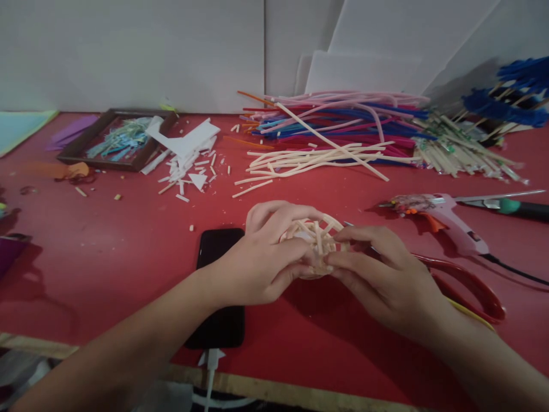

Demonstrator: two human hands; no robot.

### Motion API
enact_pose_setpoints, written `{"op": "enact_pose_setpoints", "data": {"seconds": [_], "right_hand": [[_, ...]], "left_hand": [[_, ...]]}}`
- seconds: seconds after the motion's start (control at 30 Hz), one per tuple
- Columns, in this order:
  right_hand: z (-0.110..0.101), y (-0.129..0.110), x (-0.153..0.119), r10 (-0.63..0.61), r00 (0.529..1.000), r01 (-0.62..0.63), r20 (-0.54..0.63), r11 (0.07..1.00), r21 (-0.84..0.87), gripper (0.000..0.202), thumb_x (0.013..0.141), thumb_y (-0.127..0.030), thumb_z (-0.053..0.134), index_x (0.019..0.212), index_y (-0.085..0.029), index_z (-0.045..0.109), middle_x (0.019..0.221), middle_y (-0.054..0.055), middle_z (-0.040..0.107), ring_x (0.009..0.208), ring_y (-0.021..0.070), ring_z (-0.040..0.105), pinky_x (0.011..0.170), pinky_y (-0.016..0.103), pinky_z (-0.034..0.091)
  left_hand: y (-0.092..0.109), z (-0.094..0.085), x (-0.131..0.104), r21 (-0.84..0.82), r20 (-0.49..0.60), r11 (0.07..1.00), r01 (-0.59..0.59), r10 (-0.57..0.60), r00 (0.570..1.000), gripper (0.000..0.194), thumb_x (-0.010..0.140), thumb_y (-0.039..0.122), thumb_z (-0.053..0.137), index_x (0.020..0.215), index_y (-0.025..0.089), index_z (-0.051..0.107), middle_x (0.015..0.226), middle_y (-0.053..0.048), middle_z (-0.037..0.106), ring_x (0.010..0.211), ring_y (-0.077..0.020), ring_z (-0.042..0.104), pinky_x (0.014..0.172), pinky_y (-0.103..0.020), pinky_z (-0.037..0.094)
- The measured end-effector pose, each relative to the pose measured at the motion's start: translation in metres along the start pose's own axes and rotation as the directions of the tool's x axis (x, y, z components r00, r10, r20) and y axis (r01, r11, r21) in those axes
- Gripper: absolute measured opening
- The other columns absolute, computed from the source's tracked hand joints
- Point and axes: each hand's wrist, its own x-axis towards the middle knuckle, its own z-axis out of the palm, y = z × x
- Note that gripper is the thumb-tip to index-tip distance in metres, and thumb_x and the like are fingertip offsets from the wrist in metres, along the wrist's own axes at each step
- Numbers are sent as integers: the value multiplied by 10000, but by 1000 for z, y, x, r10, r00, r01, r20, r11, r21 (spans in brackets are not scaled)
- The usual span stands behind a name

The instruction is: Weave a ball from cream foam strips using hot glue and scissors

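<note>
Between my two hands, above the red tabletop, is a small round openwork piece of pale strips (318,232), like a little woven basket. My left hand (268,254) wraps around its left side, with fingers over the top and thumb underneath. At its right side my right hand (381,274) pinches the strips with the fingertips. The fingers cover much of the piece. Under my left wrist lies a black phone (221,252). Red-handled scissors (472,280) lie partly beneath my right hand.
A pink glue gun (454,220) lies at right, its cord running off the edge. Pale loose strips (317,160) and a pile of coloured pipe cleaners (334,117) are at the back. White scraps (189,154) and a brown frame (115,140) sit at back left.
</note>
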Motion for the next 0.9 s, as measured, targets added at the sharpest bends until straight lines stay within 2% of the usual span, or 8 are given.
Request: {"op": "enact_pose_setpoints", "data": {"seconds": [0.2,0.4,0.53,0.73,0.9], "right_hand": [[-1,0,-1,-14,1000,14,9,1000,-22,164,962,-170,560,1077,-234,656,1142,115,631,1037,226,626,816,377,554],[-1,-1,1,-10,1000,11,19,999,-48,157,955,-163,563,1072,-236,639,1131,115,628,1002,230,626,802,388,558],[-1,-2,1,2,1000,-1,5,998,-59,159,951,-177,569,1066,-252,648,1112,105,643,977,235,631,784,394,549],[-1,-3,1,0,1000,0,3,999,-34,124,954,-195,592,1050,-238,658,1099,105,639,958,226,611,787,378,528],[-2,0,1,4,1000,-5,-17,999,-39,111,966,-220,600,1050,-245,668,1070,85,635,927,203,603,777,363,509]], "left_hand": [[5,0,0,-1,-18,999,40,-40,999,120,898,150,575,902,210,678,1365,-125,531,1259,-296,474,1108,-495,344],[10,6,-1,79,-61,996,52,-47,997,188,917,132,505,914,175,688,1287,-152,544,1230,-301,486,1081,-506,389],[10,11,-3,109,-96,988,112,-102,990,213,879,91,509,902,186,698,1269,-128,513,1205,-304,434,1044,-491,416],[9,11,-4,85,-82,986,143,-136,987,268,819,45,545,904,224,725,1262,-106,492,1201,-309,410,1039,-495,394],[4,9,-3,113,-81,988,102,-93,992,217,921,112,537,950,230,717,1282,-118,506,1243,-296,434,1085,-507,344]]}}
